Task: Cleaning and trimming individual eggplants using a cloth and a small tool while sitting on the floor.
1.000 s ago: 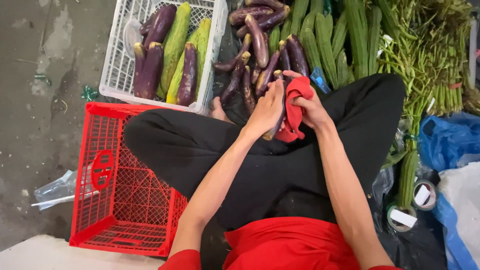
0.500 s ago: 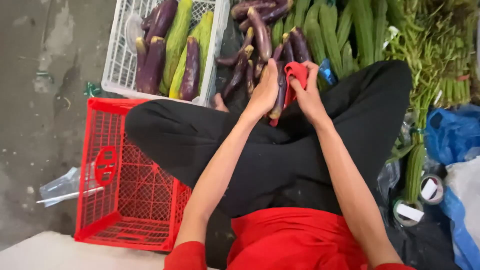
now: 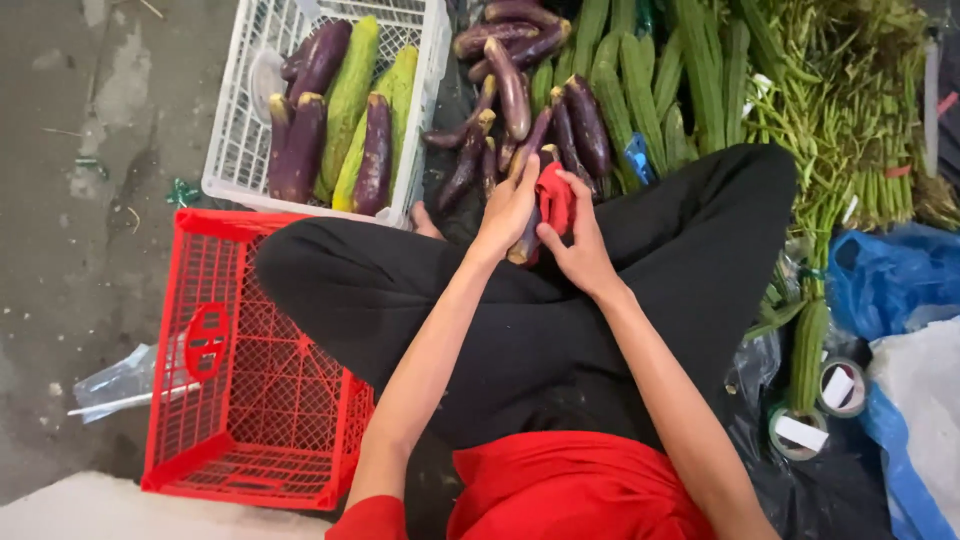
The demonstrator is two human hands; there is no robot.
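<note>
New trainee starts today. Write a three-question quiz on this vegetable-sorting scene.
1. True or false: the red crate holds eggplants.
2. What do both hands work on? A) a purple eggplant with a red cloth B) a tape roll C) a blue bag
3. Which crate holds the eggplants and green gourds?

Key
1. False: it holds none.
2. A: left hand and right hand hold eggplant and red cloth.
3. White crate.

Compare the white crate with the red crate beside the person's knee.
The white crate holds purple eggplants and green gourds; the red crate holds no vegetables. The white crate lies farther from the person, the red crate right against the left leg. Both are open plastic lattice crates on the concrete floor.
</note>
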